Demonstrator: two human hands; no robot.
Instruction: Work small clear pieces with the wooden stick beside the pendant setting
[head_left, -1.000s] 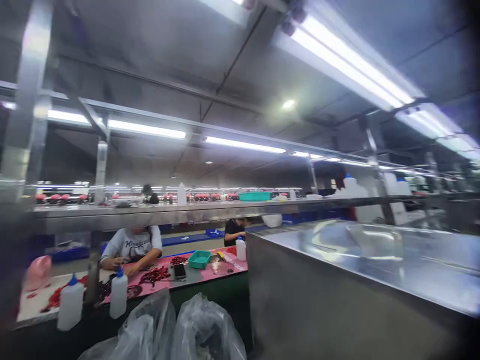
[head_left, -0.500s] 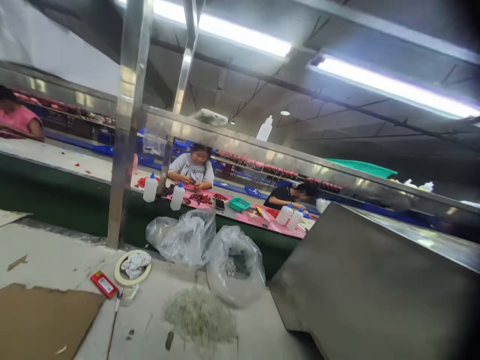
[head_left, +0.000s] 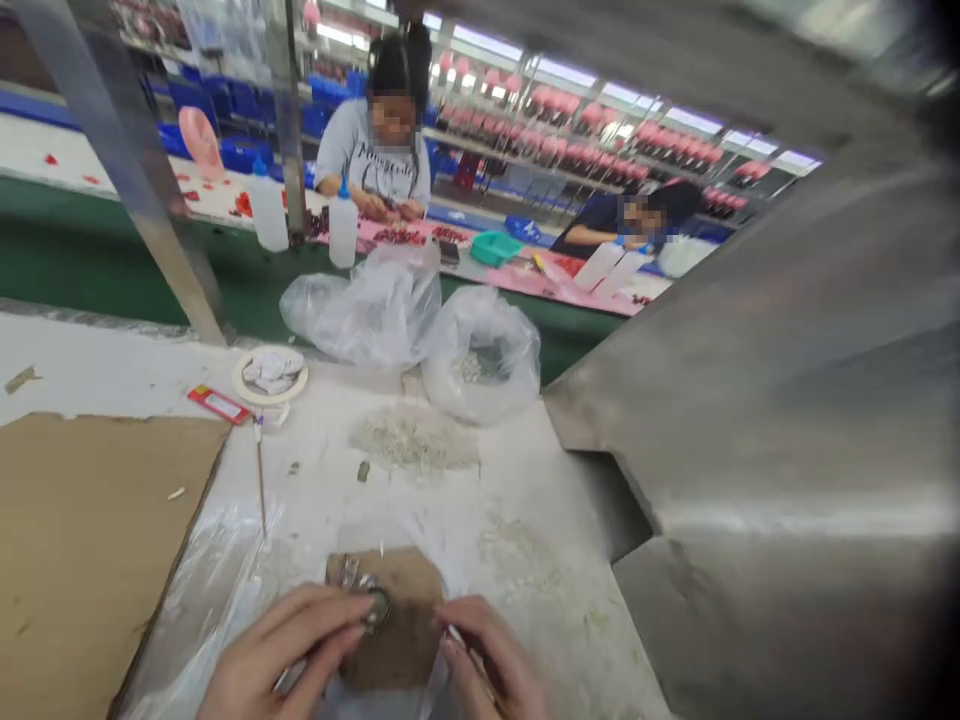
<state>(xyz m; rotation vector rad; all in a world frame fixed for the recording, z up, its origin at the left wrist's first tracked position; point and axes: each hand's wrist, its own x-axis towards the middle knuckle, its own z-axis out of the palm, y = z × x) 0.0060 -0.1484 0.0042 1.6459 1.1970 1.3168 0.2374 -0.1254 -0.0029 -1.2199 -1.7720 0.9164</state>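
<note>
My left hand (head_left: pixel 289 645) reaches in from the bottom, its thumb and fingertips closed around a small round dark-green piece (head_left: pixel 381 606); its exact kind is blurred. To its right, my right hand (head_left: pixel 491 655) is closed in a pinch on a thin stick-like tool (head_left: pixel 474 656) with a pale end. Both hands are over a small brown cardboard piece (head_left: pixel 405 640) on the white tabletop. Small clear shiny bits (head_left: pixel 352 573) lie on that cardboard by my left fingertips.
Beyond lie a heap of small translucent pieces (head_left: pixel 420 440), an open plastic bag (head_left: pixel 480 400), a tape roll (head_left: pixel 238 378), a red packet (head_left: pixel 217 404) and a thin brush (head_left: pixel 261 480). A metal panel (head_left: pixel 787 400) bounds the right. Two people work across the way.
The camera has tipped downward, so the tabletop shows more. Both my hands, out of view before, now appear at the bottom with small things in their fingers.
</note>
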